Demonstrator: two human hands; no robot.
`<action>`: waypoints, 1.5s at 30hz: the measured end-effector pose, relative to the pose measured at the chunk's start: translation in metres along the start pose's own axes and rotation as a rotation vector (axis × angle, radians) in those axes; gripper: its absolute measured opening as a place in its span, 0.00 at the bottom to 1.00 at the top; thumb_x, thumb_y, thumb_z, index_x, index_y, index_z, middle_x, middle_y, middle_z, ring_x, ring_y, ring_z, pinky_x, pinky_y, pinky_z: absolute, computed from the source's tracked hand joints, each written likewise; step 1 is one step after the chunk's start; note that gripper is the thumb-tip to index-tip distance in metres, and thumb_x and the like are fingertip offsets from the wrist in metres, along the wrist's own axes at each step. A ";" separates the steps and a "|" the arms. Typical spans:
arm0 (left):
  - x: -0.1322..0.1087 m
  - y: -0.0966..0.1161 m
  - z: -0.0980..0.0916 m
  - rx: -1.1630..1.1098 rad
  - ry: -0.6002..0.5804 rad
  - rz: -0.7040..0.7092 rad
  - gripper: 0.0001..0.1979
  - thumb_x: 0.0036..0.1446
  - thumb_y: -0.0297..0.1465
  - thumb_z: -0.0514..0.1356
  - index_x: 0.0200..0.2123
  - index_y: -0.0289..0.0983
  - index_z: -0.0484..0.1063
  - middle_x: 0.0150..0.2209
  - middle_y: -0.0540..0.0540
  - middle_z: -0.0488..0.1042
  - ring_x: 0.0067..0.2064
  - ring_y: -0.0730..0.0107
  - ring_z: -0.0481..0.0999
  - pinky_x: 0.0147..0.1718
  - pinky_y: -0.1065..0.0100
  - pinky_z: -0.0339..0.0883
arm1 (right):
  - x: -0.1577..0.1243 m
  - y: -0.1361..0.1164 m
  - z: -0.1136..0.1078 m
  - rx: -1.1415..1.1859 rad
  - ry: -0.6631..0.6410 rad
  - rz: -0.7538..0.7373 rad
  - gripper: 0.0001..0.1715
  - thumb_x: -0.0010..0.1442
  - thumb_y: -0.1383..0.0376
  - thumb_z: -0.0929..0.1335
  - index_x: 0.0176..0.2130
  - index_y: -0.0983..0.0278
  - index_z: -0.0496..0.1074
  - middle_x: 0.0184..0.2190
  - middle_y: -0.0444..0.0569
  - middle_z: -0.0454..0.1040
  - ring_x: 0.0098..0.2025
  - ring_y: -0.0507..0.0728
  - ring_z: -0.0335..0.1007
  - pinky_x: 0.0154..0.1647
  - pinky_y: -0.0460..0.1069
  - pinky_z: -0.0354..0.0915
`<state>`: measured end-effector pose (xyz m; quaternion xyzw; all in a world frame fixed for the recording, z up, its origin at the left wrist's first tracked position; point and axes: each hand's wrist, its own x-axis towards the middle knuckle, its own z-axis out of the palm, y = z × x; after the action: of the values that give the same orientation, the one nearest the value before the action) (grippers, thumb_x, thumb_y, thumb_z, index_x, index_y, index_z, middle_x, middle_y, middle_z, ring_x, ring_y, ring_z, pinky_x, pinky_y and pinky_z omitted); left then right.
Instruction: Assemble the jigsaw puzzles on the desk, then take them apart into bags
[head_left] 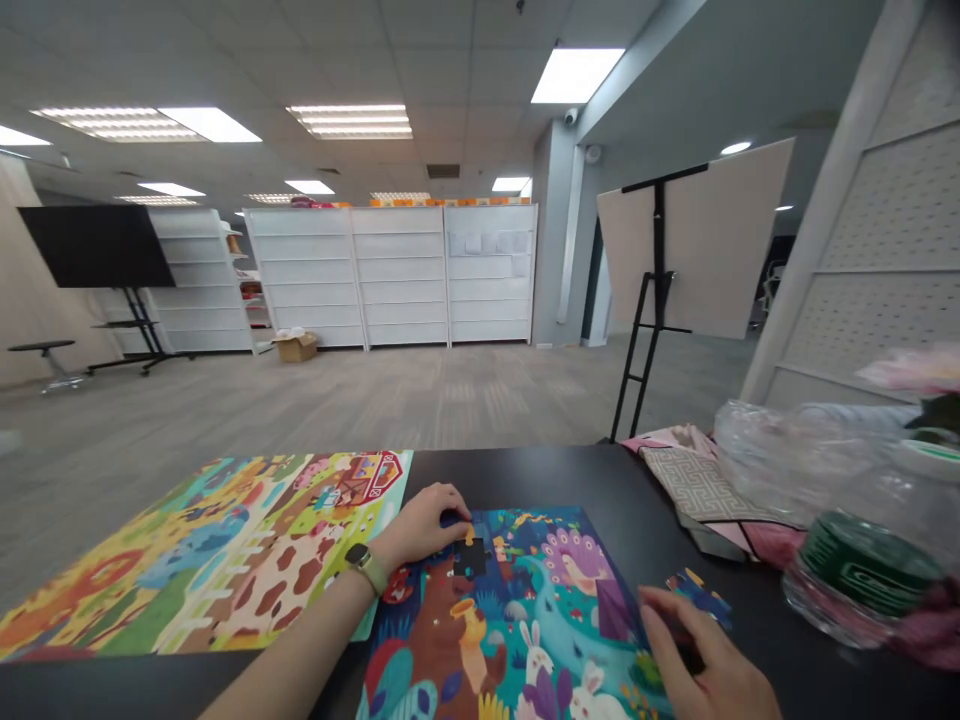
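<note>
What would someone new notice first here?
The bright animal puzzle lies right in front of the person, with one dark gap beside the left hand. The right hand rests by a loose piece on the black table. A second, farm puzzle lies to the left.

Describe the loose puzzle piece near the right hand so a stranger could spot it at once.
On the black table, look just right of the blue animal puzzle. The loose piece lies at the right hand fingertips: blue with yellow, the only piece lying alone on bare tabletop.
</note>
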<state>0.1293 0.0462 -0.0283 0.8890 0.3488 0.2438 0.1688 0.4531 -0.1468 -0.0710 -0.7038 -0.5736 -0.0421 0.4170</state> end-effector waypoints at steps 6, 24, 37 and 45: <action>-0.003 0.004 0.001 0.043 -0.116 0.031 0.06 0.60 0.30 0.60 0.36 0.39 0.78 0.41 0.46 0.76 0.44 0.62 0.74 0.47 0.64 0.65 | 0.006 0.019 -0.027 -0.328 0.041 0.188 0.27 0.59 0.51 0.62 0.47 0.65 0.77 0.50 0.58 0.76 0.50 0.69 0.72 0.50 0.63 0.67; -0.009 0.039 -0.001 0.037 0.012 0.046 0.09 0.60 0.27 0.57 0.42 0.40 0.75 0.44 0.44 0.75 0.48 0.60 0.72 0.50 0.60 0.65 | 0.006 -0.006 -0.011 -0.060 0.135 0.186 0.18 0.56 0.57 0.62 0.42 0.60 0.74 0.34 0.49 0.75 0.30 0.58 0.74 0.33 0.52 0.70; -0.020 0.087 0.023 -1.056 -0.172 -0.096 0.15 0.55 0.37 0.67 0.39 0.38 0.66 0.33 0.51 0.69 0.30 0.76 0.68 0.30 0.72 0.65 | -0.026 -0.089 0.034 0.619 -0.227 0.143 0.25 0.62 0.49 0.65 0.52 0.62 0.70 0.30 0.48 0.79 0.31 0.56 0.79 0.32 0.44 0.75; -0.009 0.024 -0.020 -0.339 -0.114 -0.090 0.06 0.60 0.30 0.61 0.37 0.36 0.77 0.34 0.48 0.78 0.36 0.68 0.75 0.36 0.71 0.66 | -0.009 -0.031 0.007 0.283 -0.081 0.291 0.29 0.57 0.44 0.66 0.48 0.60 0.74 0.38 0.50 0.82 0.37 0.58 0.81 0.31 0.43 0.74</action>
<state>0.1250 0.0255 -0.0033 0.8436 0.3322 0.2405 0.3465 0.4209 -0.1488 -0.0638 -0.7146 -0.4826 0.1280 0.4899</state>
